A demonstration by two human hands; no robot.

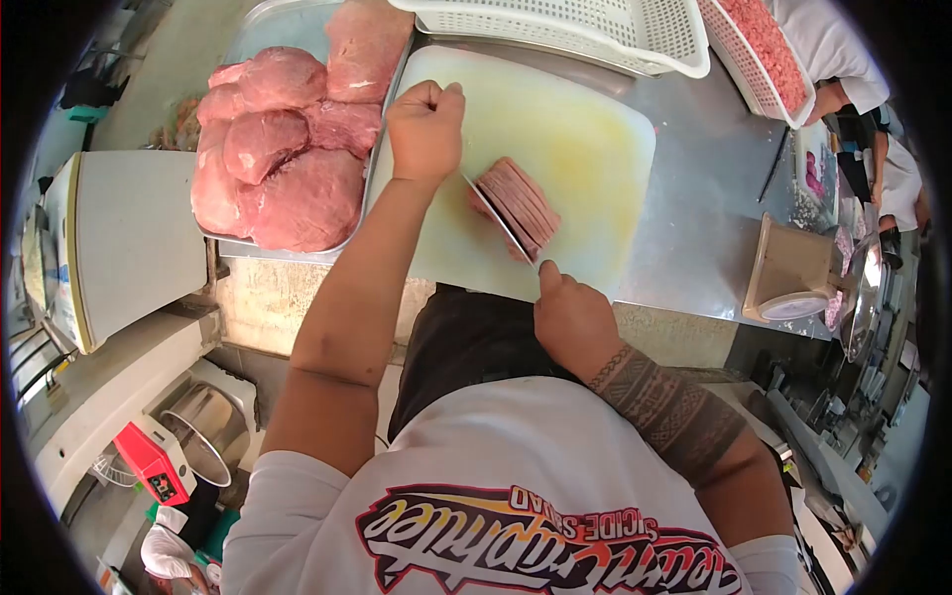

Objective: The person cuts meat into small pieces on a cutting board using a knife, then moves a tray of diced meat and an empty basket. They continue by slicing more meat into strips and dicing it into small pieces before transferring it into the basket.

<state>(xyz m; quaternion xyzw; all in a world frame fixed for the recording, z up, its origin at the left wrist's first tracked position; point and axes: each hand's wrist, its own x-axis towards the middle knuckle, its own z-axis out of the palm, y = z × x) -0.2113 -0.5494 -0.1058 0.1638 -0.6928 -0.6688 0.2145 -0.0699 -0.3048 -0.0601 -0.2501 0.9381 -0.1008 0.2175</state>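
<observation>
My right hand [575, 322] is wrapped around the handle of a knife [514, 236], its blade pointing up and left. The blade stands against a piece of meat [521, 203] cut into several strips that lie side by side. That meat rests on a white cutting board [595, 149] with yellowish stains. Up and left of the meat, my left hand [426, 129] is curled into a fist over the board's left side, apart from the meat. Nothing shows sticking out of this fist. Part of the blade's meat-side face is hidden.
Large raw meat pieces [288, 149] fill a metal tray [360, 223] left of the board. Beyond the board stands a white perforated basket [555, 30]. Ground meat [769, 50] sits in another basket at upper right, near a co-worker's arm [831, 102]. A scale [790, 268] stands at right.
</observation>
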